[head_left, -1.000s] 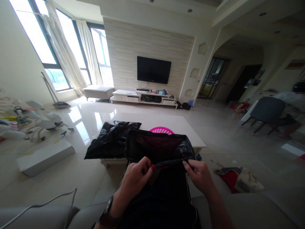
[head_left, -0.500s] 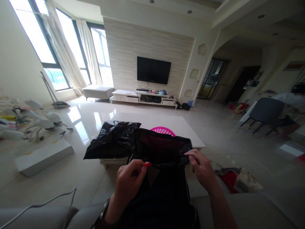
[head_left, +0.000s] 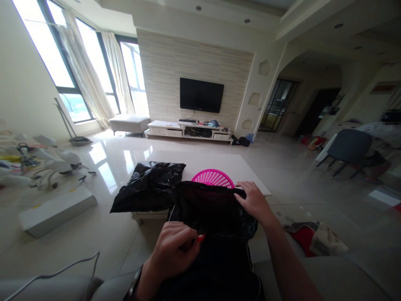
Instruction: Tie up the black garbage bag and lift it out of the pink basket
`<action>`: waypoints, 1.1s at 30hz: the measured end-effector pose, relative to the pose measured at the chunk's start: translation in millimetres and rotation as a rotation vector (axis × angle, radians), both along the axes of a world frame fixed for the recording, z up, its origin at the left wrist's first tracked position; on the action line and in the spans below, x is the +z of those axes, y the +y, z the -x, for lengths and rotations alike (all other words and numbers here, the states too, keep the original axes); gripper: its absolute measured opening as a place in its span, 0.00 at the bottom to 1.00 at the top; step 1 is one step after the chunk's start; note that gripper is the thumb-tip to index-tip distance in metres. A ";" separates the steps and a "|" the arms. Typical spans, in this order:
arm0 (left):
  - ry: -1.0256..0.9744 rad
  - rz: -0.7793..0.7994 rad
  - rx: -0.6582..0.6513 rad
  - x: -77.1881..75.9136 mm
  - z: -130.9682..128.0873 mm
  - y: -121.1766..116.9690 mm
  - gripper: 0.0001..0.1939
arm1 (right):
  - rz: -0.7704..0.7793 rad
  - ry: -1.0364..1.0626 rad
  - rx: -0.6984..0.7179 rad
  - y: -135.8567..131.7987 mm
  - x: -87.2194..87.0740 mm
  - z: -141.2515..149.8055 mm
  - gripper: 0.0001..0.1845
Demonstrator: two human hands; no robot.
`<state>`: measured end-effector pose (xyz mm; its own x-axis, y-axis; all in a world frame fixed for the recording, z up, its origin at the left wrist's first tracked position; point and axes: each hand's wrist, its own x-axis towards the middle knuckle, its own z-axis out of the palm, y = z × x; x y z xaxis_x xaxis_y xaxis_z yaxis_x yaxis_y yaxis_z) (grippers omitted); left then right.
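Over my lap an open black plastic bag [head_left: 213,209] lies with its wide mouth facing me. My right hand [head_left: 255,200] has its fingers and thumb closed on the far right part of the bag's rim. At the near left edge of the mouth is my left hand [head_left: 175,246], closed in a pinch. A small red thing [head_left: 201,238] shows at its fingertips; its kind is too small to make out. Behind the bag a pink plastic basket [head_left: 213,176] with a perforated wall rests on the white table [head_left: 247,167], partly hidden by the bag.
Another black plastic bag [head_left: 147,186] lies on the table's left side. A long white box [head_left: 59,211] is on the floor at left, near white mechanical arms [head_left: 59,159]. At right are cloth items [head_left: 316,240], a dark chair [head_left: 352,146] and another person [head_left: 384,133].
My right hand has moved from the bag's right edge up to its far rim. The left hand has shifted slightly down and right, still pinched. More of the basket shows.
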<state>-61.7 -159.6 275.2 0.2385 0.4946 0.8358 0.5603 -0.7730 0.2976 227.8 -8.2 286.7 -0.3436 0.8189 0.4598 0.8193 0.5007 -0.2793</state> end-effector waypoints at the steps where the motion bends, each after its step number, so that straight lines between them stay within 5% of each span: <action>1: 0.009 0.003 -0.019 -0.1 0.1 -0.7 0.14 | 0.027 -0.036 -0.015 0.9 -3.6 2.9 0.16; 5: 0.018 0.017 -0.026 2.2 -0.3 -1.5 0.15 | 0.173 -0.111 -0.095 0.6 -12.5 9.6 0.17; 11: 0.003 0.043 0.033 6.0 -3.9 4.8 0.08 | 0.305 0.236 0.069 -24.0 -3.1 20.5 0.11; 18: 0.097 0.124 0.115 -16.1 -6.8 21.9 0.09 | 0.424 0.327 0.264 -71.4 1.9 39.2 0.10; 25: 0.134 0.269 0.038 -37.9 -9.8 37.6 0.11 | 0.453 0.331 0.311 -87.1 -0.8 46.2 0.08; 33: 0.119 0.239 0.004 -36.9 -10.6 31.9 0.15 | 0.469 0.354 0.314 -88.6 -1.4 51.1 0.06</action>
